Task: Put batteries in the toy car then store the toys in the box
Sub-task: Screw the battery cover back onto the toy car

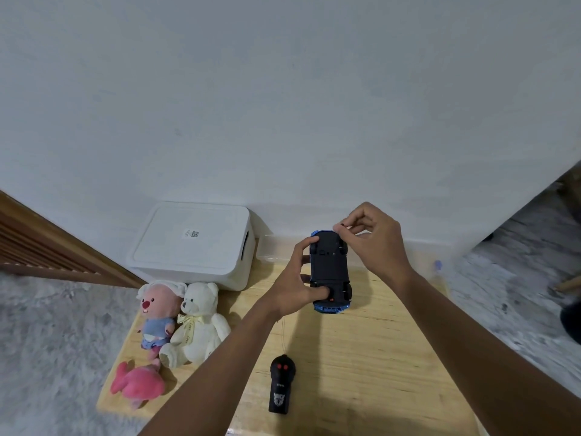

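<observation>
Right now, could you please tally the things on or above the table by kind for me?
Plush toys: 3 (pink-faced one in blue, white teddy bear, pink one)
Toy car: 1, upside down in the left hand grip
Remote control: 1
White storage box: 1
Total: 6
</observation>
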Motion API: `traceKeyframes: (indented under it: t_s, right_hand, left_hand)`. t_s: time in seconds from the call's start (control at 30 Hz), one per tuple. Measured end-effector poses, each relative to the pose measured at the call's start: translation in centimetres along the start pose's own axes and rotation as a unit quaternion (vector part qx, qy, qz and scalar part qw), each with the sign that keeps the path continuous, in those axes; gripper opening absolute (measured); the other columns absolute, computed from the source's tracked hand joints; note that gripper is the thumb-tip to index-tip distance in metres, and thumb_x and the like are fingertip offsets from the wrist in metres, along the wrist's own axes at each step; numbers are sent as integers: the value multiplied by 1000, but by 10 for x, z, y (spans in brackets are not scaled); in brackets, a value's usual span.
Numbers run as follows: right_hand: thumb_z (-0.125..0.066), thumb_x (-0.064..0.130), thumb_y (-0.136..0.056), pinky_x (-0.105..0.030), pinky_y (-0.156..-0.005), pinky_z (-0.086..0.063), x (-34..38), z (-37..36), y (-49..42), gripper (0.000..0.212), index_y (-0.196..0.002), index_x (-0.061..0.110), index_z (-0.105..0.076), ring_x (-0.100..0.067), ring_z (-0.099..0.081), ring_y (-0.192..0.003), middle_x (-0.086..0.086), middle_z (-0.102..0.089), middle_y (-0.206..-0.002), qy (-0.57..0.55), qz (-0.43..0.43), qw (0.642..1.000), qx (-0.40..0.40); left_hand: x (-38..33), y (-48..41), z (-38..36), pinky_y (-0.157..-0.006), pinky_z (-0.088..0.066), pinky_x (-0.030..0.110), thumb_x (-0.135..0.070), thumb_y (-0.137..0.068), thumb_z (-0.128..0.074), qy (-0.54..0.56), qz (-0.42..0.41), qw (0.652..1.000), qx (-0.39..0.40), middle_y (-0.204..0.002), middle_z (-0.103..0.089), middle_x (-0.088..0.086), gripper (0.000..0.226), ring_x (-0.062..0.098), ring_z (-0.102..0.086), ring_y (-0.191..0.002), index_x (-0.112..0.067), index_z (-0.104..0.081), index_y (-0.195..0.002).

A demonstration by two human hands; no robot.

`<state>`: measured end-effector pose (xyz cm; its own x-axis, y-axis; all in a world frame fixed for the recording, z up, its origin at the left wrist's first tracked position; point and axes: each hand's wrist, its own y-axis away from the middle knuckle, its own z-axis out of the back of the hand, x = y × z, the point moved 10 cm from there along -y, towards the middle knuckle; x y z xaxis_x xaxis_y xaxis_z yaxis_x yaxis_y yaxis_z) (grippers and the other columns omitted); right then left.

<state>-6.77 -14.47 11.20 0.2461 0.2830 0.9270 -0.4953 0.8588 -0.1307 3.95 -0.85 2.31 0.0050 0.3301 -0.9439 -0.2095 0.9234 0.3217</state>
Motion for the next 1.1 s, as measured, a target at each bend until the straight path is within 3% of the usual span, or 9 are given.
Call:
traceKeyframes:
  t_s: [0.1,0.23,0.37,0.47,0.6,0.7,0.87,0.97,1.1]
  right_hand:
    - [-81,24,-85,-29,-75,-61,4,-3,2,11,-95,29,-77,-8,-71,-83,14,-75,-90,18,13,1000,20]
    - [-70,16,-94,-33,-76,-63,9,-8,8,18,-107,23,-80,-6,-71,-93,16,-76,-104,27,46,998,39]
    - [-80,23,-86,-33,-77,-62,3,-4,4,5,-89,22,-77,-5,-70,-87,13,-76,-89,15,0,1000,23]
    - [-87,30,-77,-33,-72,-60,-1,-5,2,26,-79,20,-64,-12,-69,-75,6,-71,-81,17,-17,1000,20]
    - [-90,31,-73,-26,-67,-57,-4,-11,5,29,-84,27,-64,-17,-65,-67,2,-67,-79,8,-26,999,17]
    - [-92,27,-71,-22,-62,-55,-7,-11,7,26,-78,22,-68,-17,-65,-68,1,-69,-74,-6,-22,1000,1]
    - [-93,25,-69,-22,-67,-58,-13,7,8,33,-86,15,-67,-14,-68,-69,0,-71,-79,-60,-56,993,-89]
    - [-82,20,-85,-31,-81,-63,-28,16,7,12,-94,13,-77,-15,-74,-79,-2,-77,-81,-136,-113,980,-96]
    - [-51,9,-105,-28,-79,-62,-59,0,17,28,-128,9,-67,-16,-67,-73,-7,-68,-88,-257,-227,938,-48]
  left_hand:
    - [-1,0,0,-92,-61,46,-2,-79,-77,0,-2,1000,-3,-137,-50,1,94,30,-66,-112,-53,-32,-144]
    - [-2,0,2,-90,-62,43,-2,-80,-76,-4,-1,1000,-4,-137,-50,0,94,30,-67,-111,-53,-31,-144]
    - [-1,1,2,-91,-61,46,-2,-79,-76,-2,1,1000,-7,-138,-50,0,94,30,-66,-112,-54,-31,-144]
    - [-2,1,2,-92,-61,48,-3,-78,-77,-4,-2,1000,-7,-138,-49,1,95,29,-66,-113,-53,-31,-144]
    - [-5,2,1,-93,-60,48,0,-80,-77,-1,-8,1000,-9,-137,-50,0,94,27,-65,-113,-51,-32,-145]
    - [-6,2,0,-93,-61,47,1,-80,-76,2,-8,1000,-8,-137,-50,-2,93,27,-64,-115,-51,-33,-145]
    - [1,2,2,-88,-62,40,-1,-80,-76,1,1,1000,-8,-137,-50,0,94,28,-66,-111,-52,-31,-145]
    - [6,3,5,-88,-62,41,-3,-77,-76,4,2,1000,-13,-138,-50,0,95,28,-67,-110,-52,-31,-145]
    - [10,4,8,-86,-62,36,-2,-77,-74,10,1,1000,-16,-139,-49,0,95,24,-67,-108,-53,-32,-145]
